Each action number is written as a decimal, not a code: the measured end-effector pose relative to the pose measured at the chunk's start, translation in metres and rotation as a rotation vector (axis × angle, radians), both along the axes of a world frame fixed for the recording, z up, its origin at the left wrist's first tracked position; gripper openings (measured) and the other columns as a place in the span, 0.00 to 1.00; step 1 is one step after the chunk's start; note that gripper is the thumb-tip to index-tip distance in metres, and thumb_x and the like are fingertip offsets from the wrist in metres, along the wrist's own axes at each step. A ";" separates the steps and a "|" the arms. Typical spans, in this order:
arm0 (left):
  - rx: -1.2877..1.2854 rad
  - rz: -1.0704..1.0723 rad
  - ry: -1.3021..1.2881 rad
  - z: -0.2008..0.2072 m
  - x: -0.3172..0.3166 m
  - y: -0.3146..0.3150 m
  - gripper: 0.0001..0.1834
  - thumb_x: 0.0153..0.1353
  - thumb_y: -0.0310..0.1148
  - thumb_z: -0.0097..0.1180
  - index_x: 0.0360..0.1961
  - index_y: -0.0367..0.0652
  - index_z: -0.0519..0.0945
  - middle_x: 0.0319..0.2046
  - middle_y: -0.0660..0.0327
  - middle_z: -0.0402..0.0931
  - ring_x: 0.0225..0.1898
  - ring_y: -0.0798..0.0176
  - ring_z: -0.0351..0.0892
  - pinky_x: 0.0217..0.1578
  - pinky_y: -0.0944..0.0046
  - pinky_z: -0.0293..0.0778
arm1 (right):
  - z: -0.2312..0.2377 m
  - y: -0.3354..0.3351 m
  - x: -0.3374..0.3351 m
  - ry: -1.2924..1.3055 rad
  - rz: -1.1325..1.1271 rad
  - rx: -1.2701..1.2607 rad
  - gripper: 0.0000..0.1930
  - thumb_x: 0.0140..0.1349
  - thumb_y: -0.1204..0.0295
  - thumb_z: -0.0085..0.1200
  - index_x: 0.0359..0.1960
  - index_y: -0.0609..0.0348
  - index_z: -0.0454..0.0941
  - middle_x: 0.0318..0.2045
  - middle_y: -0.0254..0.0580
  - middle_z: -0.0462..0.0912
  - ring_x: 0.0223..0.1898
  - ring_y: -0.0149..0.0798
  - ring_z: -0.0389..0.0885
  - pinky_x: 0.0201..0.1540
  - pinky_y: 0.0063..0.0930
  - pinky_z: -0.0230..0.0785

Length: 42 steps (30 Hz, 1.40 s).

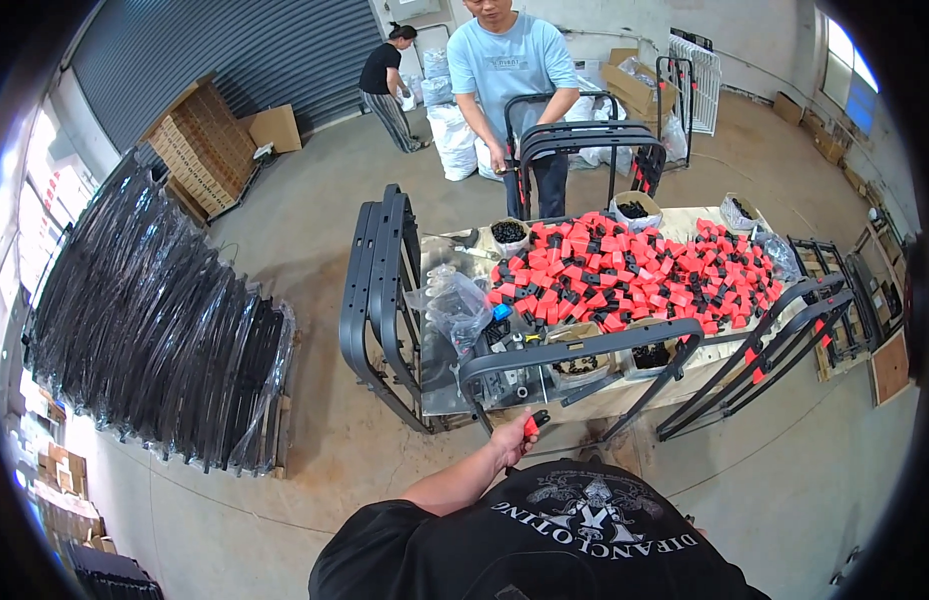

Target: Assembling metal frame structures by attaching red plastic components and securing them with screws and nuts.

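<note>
My left hand [509, 441] is closed around a small red-and-black plastic fitting [532, 426], held low in front of my body. Just beyond it stands a dark grey U-shaped frame [585, 347], its top bar crossing the near edge of the table. My right hand is hidden by my body and the black shirt. A broad heap of similar red-and-black plastic fittings [625, 275] covers much of the table [440, 392]. Loose tools and metal parts [515, 383] lie by the near left corner, partly behind the frame.
More grey frames lean at the table's left [370, 290] and right [755, 360]. Boxes of small black parts [508, 232] sit among the fittings. Across the table a person [513, 70] handles another frame; a second person [390, 80] bends by white sacks. Wrapped black frames [165, 320] fill a pallet at left.
</note>
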<state>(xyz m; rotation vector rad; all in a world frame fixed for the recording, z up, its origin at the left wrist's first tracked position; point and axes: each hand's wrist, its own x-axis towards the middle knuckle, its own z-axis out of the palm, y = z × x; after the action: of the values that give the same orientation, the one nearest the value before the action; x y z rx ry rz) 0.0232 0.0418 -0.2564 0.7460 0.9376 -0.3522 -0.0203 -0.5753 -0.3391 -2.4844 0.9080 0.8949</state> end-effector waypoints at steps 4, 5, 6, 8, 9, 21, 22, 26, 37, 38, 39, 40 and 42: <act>0.043 0.014 -0.029 -0.016 0.000 0.008 0.25 0.73 0.58 0.46 0.32 0.47 0.74 0.21 0.64 0.72 0.16 0.68 0.65 0.15 0.68 0.56 | 0.031 0.037 0.011 -0.001 -0.052 0.131 0.23 0.60 0.49 0.53 0.24 0.60 0.81 0.24 0.42 0.82 0.26 0.39 0.79 0.35 0.35 0.70; 0.018 0.047 -0.022 -0.024 -0.004 0.011 0.25 0.73 0.58 0.45 0.32 0.47 0.74 0.21 0.64 0.73 0.16 0.69 0.64 0.15 0.69 0.56 | 0.056 0.059 0.022 0.005 -0.103 0.203 0.23 0.61 0.49 0.53 0.23 0.59 0.80 0.23 0.41 0.82 0.26 0.39 0.79 0.34 0.35 0.70; -0.013 0.059 -0.020 -0.027 -0.002 0.011 0.25 0.73 0.58 0.44 0.33 0.47 0.75 0.22 0.63 0.74 0.16 0.69 0.64 0.15 0.69 0.56 | 0.056 0.063 0.027 0.005 -0.108 0.198 0.23 0.61 0.49 0.53 0.23 0.59 0.80 0.23 0.41 0.82 0.26 0.39 0.79 0.34 0.35 0.70; -0.032 0.075 0.001 -0.031 0.004 0.006 0.24 0.75 0.55 0.43 0.34 0.47 0.76 0.23 0.63 0.75 0.16 0.69 0.64 0.15 0.69 0.55 | 0.054 0.079 0.038 -0.091 -0.051 0.302 0.25 0.62 0.47 0.52 0.21 0.57 0.77 0.21 0.38 0.79 0.24 0.37 0.76 0.31 0.34 0.67; -0.004 0.071 0.001 -0.033 0.007 0.004 0.23 0.75 0.54 0.42 0.35 0.47 0.76 0.23 0.63 0.75 0.17 0.69 0.64 0.15 0.69 0.56 | 0.064 0.093 0.047 -0.090 -0.047 0.301 0.25 0.62 0.47 0.52 0.21 0.57 0.77 0.21 0.38 0.79 0.24 0.37 0.76 0.31 0.34 0.67; -0.088 0.155 -0.084 -0.045 0.039 0.012 0.13 0.72 0.40 0.47 0.38 0.42 0.77 0.29 0.59 0.80 0.27 0.65 0.80 0.24 0.67 0.77 | 0.020 0.078 0.081 -0.070 0.300 0.271 0.30 0.61 0.44 0.57 0.31 0.65 0.86 0.28 0.42 0.85 0.32 0.36 0.83 0.38 0.33 0.73; -0.096 0.181 -0.088 -0.045 0.039 0.016 0.13 0.72 0.40 0.47 0.38 0.42 0.77 0.29 0.59 0.80 0.27 0.65 0.80 0.24 0.67 0.77 | 0.027 0.080 0.086 -0.027 0.423 0.022 0.33 0.59 0.40 0.55 0.33 0.66 0.86 0.29 0.46 0.87 0.35 0.39 0.86 0.41 0.35 0.74; -0.065 0.117 -0.092 -0.049 0.058 0.010 0.13 0.71 0.40 0.51 0.36 0.40 0.77 0.27 0.58 0.79 0.24 0.64 0.81 0.22 0.67 0.77 | -0.001 0.014 0.091 -0.013 0.391 -0.012 0.33 0.59 0.40 0.54 0.32 0.65 0.86 0.30 0.46 0.87 0.37 0.39 0.86 0.43 0.36 0.74; 0.388 0.173 -0.068 -0.074 0.054 -0.005 0.06 0.62 0.24 0.63 0.31 0.32 0.78 0.26 0.55 0.80 0.23 0.61 0.80 0.22 0.62 0.78 | 0.127 0.130 0.097 -0.097 0.232 0.289 0.24 0.60 0.49 0.59 0.27 0.62 0.83 0.25 0.35 0.82 0.27 0.30 0.77 0.33 0.31 0.70; 0.443 0.132 -0.030 -0.091 0.057 -0.003 0.07 0.60 0.25 0.64 0.30 0.33 0.79 0.26 0.56 0.80 0.22 0.62 0.80 0.22 0.61 0.78 | 0.125 0.132 0.095 -0.068 0.265 0.242 0.25 0.60 0.48 0.59 0.29 0.64 0.84 0.27 0.37 0.83 0.29 0.31 0.79 0.35 0.32 0.71; 0.497 0.090 0.009 -0.108 0.059 -0.005 0.08 0.58 0.27 0.66 0.30 0.33 0.79 0.25 0.56 0.80 0.21 0.62 0.79 0.22 0.60 0.77 | 0.122 0.135 0.092 -0.036 0.297 0.196 0.27 0.60 0.47 0.58 0.31 0.65 0.85 0.29 0.40 0.85 0.32 0.33 0.81 0.38 0.33 0.72; 0.492 0.066 0.016 -0.108 0.059 -0.008 0.08 0.58 0.27 0.66 0.30 0.33 0.79 0.25 0.56 0.80 0.21 0.62 0.79 0.22 0.60 0.77 | 0.114 0.131 0.091 -0.044 0.359 0.179 0.29 0.60 0.45 0.57 0.34 0.65 0.86 0.31 0.43 0.86 0.35 0.35 0.83 0.41 0.34 0.73; 0.731 -0.061 0.008 -0.106 0.061 -0.005 0.11 0.52 0.31 0.69 0.27 0.35 0.80 0.25 0.58 0.80 0.23 0.61 0.79 0.24 0.55 0.76 | 0.088 0.116 0.093 -0.095 0.533 0.201 0.34 0.60 0.38 0.55 0.43 0.61 0.86 0.36 0.52 0.88 0.42 0.41 0.86 0.48 0.39 0.73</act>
<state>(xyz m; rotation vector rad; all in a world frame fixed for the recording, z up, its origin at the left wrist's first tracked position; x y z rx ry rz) 0.0844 0.0364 -0.3620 1.4409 1.0582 -0.0515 0.0725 -0.4590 -0.2506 -2.5969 0.1055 0.9542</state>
